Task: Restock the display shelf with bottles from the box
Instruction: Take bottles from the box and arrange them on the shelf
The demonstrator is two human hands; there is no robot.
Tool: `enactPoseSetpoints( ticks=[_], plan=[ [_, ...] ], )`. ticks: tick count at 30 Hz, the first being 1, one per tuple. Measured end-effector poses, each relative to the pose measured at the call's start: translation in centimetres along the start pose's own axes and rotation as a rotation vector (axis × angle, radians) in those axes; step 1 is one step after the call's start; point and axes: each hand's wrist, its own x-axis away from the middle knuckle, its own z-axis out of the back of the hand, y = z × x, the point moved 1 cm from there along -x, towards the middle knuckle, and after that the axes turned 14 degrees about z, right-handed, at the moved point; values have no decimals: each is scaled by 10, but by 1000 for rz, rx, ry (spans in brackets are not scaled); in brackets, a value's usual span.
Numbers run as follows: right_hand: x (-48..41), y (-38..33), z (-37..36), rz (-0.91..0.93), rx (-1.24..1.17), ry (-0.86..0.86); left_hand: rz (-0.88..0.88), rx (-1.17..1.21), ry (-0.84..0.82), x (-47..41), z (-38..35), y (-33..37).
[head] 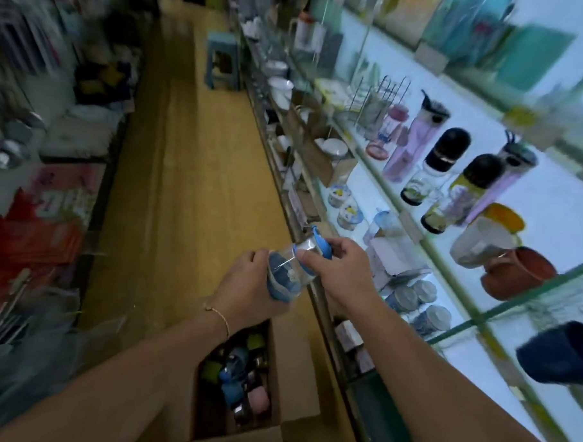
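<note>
Much of the shop is blurred, and the goods on the far left cannot be made out. The box (293, 364) on the floor is cut off at the near edge. Its bottles (243, 373) are partly hidden under the left arm. A clear bottle (287, 274) with a blue lid (321, 243) is held tilted above the box, just left of the display shelf (372, 184). Its bottom is wrapped by the left hand (246, 286). Its top is pinched by the right hand (339, 269). Both grips are grasping it.
</note>
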Motion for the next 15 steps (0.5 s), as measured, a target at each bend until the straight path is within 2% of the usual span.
enactPoseSetpoints(
  ticks=[9,15],
  plan=[
    [12,-123,71,222,140,231,-254,121,122,4,71,103],
    [26,-175,134,260,182,377,-392,155,146,23,86,176]
  ],
)
